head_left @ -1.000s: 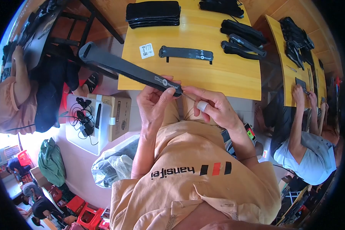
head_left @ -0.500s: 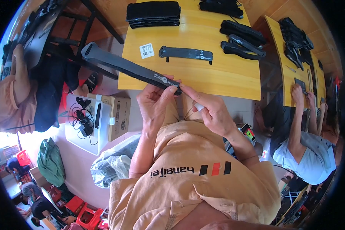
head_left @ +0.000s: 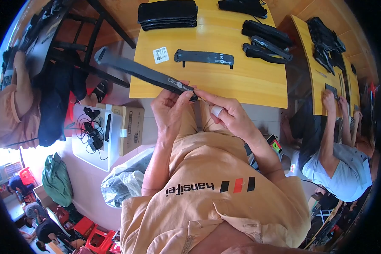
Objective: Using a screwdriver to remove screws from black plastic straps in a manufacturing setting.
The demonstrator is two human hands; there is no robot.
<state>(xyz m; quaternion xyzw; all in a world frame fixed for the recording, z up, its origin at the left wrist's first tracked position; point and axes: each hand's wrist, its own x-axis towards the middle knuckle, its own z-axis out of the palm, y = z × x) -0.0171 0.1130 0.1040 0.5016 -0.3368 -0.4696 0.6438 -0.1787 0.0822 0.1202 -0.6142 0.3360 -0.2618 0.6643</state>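
Note:
A long dark grey fabric strap (head_left: 146, 74) slants up and left from my hands, past the front left edge of the yellow table. Its far end is folded into a loop; pale print marks its near part. My left hand (head_left: 170, 108) is closed round the near end, thumb on top. The fingertips of my right hand (head_left: 230, 112) pinch at that same end; a white wrap circles one finger. What lies under the fingertips is hidden. On the table beyond, a similar strap (head_left: 204, 57) lies flat, with two small black tabs below it.
The yellow table (head_left: 249, 86) holds a white printed label (head_left: 161, 55), a stack of black folded straps (head_left: 167, 15) and bundled straps (head_left: 266, 36) at right. A white bin with cables (head_left: 107, 146) stands beside a cardboard box (head_left: 132, 127). Another person's hands (head_left: 329, 101) work at the right.
The strap's looped end has shifted slightly right and down. My right fingers have moved a little left and up, closer in on the near end. My left hand keeps its hold.

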